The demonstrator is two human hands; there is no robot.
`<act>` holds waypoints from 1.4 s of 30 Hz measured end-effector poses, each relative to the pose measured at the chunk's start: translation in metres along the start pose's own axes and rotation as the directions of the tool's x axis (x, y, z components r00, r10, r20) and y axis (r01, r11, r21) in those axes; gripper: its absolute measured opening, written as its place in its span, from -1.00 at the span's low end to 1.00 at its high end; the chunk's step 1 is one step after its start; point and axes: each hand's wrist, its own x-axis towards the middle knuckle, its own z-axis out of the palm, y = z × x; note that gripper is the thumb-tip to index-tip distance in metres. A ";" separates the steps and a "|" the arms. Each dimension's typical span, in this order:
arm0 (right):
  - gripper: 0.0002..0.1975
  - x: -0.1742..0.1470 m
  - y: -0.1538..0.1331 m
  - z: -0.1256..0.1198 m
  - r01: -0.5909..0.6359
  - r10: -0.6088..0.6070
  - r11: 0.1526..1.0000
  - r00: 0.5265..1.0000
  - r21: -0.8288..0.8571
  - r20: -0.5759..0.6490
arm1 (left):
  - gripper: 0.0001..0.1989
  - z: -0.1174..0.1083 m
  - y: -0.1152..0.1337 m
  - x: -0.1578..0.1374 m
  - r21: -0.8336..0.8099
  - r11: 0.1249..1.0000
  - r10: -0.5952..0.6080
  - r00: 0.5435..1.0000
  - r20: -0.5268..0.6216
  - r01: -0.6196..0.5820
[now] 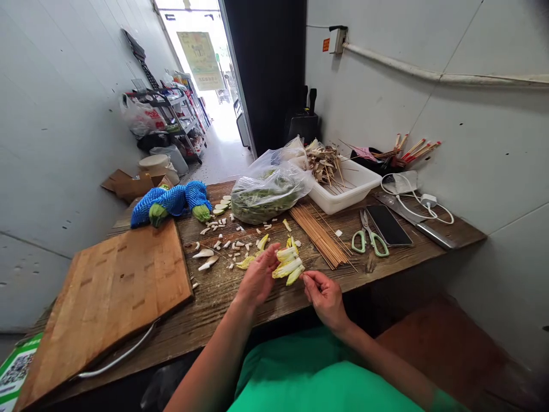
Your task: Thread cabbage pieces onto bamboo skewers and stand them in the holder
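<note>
Your left grip (258, 277) is holding pale yellow-green, white-ribbed leaves (288, 268) at its right side; your right grip (325, 296) is pinching beside their ends, on what isn't showing. Light pressure should be keeping them untorn. Left of both grips, a brown rectangular wooden board (122, 286) is lying on the rough brown wooden worktop (234, 286); rightward, a grey-white wall (386, 117) is rising.

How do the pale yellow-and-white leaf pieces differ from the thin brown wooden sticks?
The pale yellow-and-white leaf pieces are short and broad, while the thin brown wooden sticks are long and narrow. The leaf pieces have uneven edges; the sticks are straight. The leaf pieces are held up between the left hand and right hand, whereas the sticks lie on the brown wooden table. Both are grouped in several pieces.
</note>
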 end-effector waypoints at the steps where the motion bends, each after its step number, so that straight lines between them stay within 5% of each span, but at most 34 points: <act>1: -0.67 0.001 0.000 -0.002 -0.001 0.001 1.000 1.000 -0.001 -0.013 | -0.55 -0.007 0.005 0.000 0.113 0.987 0.118 0.992 -0.052 -0.112; 3: -0.66 0.003 0.000 -0.007 -0.004 0.003 1.000 0.998 -0.012 -0.056 | -0.60 -0.022 0.016 -0.001 0.421 0.860 0.357 0.929 -0.091 -0.289; 5: -0.66 0.006 0.001 -0.012 -0.008 0.006 1.000 0.992 -0.012 -0.125 | -0.72 -0.036 0.025 -0.001 0.705 0.623 0.480 0.877 -0.002 -0.339; 10: -0.65 0.017 0.003 -0.021 -0.034 0.047 0.997 0.978 0.066 -0.204 | -0.82 -0.047 0.028 0.010 0.935 0.049 0.484 0.827 0.286 -0.352; 14: -0.64 0.019 -0.001 -0.026 -0.075 0.076 0.997 0.996 0.024 -0.040 | -0.81 -0.040 0.021 0.022 0.958 -0.160 0.430 0.857 0.284 -0.238; 16: -0.64 0.018 -0.006 -0.029 -0.081 0.081 0.997 0.994 0.004 0.069 | -0.91 -0.037 0.023 0.024 0.961 -0.101 0.431 0.859 0.275 -0.257; 18: -0.65 0.015 -0.012 -0.032 -0.085 0.084 0.996 0.983 -0.001 0.163 | -0.92 -0.035 0.029 0.024 0.941 0.143 0.406 0.885 0.226 -0.306; 21: -0.65 0.011 -0.016 -0.036 -0.085 0.083 0.996 0.962 -0.001 0.260 | -0.75 -0.033 0.037 0.021 0.754 0.621 0.150 0.977 0.152 -0.213; 24: -0.63 0.010 -0.015 -0.037 -0.079 0.074 0.997 0.956 0.006 0.284 | -0.66 -0.029 0.041 0.017 0.545 0.838 -0.076 0.981 0.181 -0.036; 31: -0.64 0.008 -0.013 -0.034 -0.091 0.084 0.996 0.962 0.014 0.262 | -0.69 -0.017 0.041 0.012 0.282 0.943 -0.223 0.965 0.135 0.179; 42: -0.63 0.005 -0.017 -0.035 -0.078 0.074 0.997 0.962 0.003 0.262 | -0.73 -0.012 0.035 0.012 0.320 0.936 -0.218 0.957 0.191 0.149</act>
